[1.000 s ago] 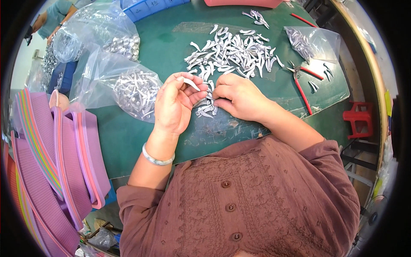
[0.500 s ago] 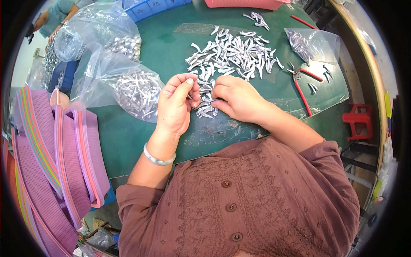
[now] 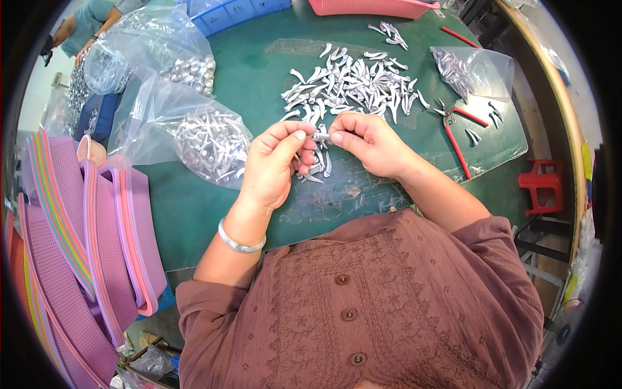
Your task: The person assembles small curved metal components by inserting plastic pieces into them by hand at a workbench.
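In front of me, my left hand and my right hand nearly meet over the table. A small silver metal piece spans the gap, pinched by both hands between thumb and fingers. My left fingers are curled, and what else lies within them is hidden. Just below the fingertips lie a few ribbed, curved silver pieces. Beyond my hands spreads a large loose pile of similar curved silver pieces.
Red-handled pliers and a bag of silver pieces lie on the green table at right. Clear bags with metal parts stand left, near purple baskets. Blue and pink bins are behind. A person works far left.
My right hand has lifted from the small near heap and turned toward my left fingertips, bringing a silver piece up. Fewer pieces show in the near heap.
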A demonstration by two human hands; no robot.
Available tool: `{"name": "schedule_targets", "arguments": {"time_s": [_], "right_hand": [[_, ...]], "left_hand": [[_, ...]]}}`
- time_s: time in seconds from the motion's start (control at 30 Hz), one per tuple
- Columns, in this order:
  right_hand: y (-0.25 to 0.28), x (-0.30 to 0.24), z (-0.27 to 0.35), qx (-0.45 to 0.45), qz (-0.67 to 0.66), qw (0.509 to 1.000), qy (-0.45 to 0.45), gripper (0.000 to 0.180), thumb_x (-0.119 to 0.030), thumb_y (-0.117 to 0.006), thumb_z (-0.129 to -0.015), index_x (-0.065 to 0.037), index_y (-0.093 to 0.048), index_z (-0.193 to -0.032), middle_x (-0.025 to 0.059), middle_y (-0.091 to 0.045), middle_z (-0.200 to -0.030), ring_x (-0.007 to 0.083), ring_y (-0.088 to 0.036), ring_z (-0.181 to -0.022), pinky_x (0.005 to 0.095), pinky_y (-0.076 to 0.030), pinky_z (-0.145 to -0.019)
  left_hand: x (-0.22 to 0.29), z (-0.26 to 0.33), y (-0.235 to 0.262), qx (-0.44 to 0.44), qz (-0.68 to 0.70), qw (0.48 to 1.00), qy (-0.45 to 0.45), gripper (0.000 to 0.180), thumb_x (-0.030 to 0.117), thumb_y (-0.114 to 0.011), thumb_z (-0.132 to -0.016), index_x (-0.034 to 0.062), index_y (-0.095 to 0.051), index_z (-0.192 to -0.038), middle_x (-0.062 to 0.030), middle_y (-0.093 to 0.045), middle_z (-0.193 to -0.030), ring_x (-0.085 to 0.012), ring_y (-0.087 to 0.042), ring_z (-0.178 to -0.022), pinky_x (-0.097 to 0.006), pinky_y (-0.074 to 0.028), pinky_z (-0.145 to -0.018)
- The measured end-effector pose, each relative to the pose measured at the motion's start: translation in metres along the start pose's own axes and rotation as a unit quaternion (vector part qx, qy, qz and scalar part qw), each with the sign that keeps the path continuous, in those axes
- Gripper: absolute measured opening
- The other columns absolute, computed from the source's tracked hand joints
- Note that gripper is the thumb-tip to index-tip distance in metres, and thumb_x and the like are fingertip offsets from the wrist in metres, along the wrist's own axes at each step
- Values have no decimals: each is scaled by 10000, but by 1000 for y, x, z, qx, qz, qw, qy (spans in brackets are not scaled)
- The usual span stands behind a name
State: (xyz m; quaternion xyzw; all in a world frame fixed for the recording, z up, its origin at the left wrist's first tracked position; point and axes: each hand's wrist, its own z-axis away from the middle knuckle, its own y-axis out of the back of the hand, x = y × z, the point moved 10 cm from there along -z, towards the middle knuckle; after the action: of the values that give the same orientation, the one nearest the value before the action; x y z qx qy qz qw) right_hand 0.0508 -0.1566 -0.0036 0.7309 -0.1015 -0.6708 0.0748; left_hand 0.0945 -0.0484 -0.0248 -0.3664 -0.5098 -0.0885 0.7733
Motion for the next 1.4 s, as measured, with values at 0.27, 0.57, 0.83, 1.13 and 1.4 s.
{"name": "schedule_targets", "arguments": {"time_s": [0.27, 0.57, 0.83, 1.13, 1.4], "right_hand": [[-5, 7, 3, -19, -113, 990, -80, 118, -96, -514, -831, 9, -560, -856, -4, -530, -736, 54, -460, -710, 211, -393, -658], [-7, 5, 7, -28, -117, 987, -109, 103, -98, -496, -838, -6, -542, -840, 2, -526, -710, 64, -465, -631, 203, -403, -577], [6, -14, 8, 47, -85, 995, 28, 139, -1, -493, -821, 12, -534, -954, 30, -548, -832, 71, -517, -735, 212, -448, -665], [14, -17, 10, 79, -96, 990, 61, 256, 41, -517, -792, 4, -522, -1045, 53, -578, -860, 90, -545, -809, 217, -446, -732], [13, -18, 10, 69, -123, 988, 61, 267, 49, -482, -811, 11, -500, -1075, 54, -574, -855, 92, -548, -795, 220, -453, -730]], "left_hand": [[-2, 4, -11, -34, -36, 999, 19, 160, 70, -481, -840, -1, -554, -964, -51, -595, -784, -90, -559, -624, -205, -454, -530], [-2, 3, -14, -42, -26, 999, 19, 148, 89, -500, -841, 3, -559, -945, -44, -591, -761, -86, -553, -610, -194, -447, -520], [-1, 2, -13, -28, -47, 998, -9, 164, 40, -547, -809, 1, -538, -969, -42, -571, -791, -92, -551, -649, -198, -463, -570], [6, 3, -15, -32, -56, 997, -48, 280, -28, -561, -775, -16, -513, -1051, -55, -540, -891, -100, -547, -736, -206, -480, -637], [6, 2, -14, -29, -62, 997, -47, 303, -31, -561, -772, -21, -501, -1068, -54, -527, -890, -103, -547, -738, -206, -481, -642]]}}
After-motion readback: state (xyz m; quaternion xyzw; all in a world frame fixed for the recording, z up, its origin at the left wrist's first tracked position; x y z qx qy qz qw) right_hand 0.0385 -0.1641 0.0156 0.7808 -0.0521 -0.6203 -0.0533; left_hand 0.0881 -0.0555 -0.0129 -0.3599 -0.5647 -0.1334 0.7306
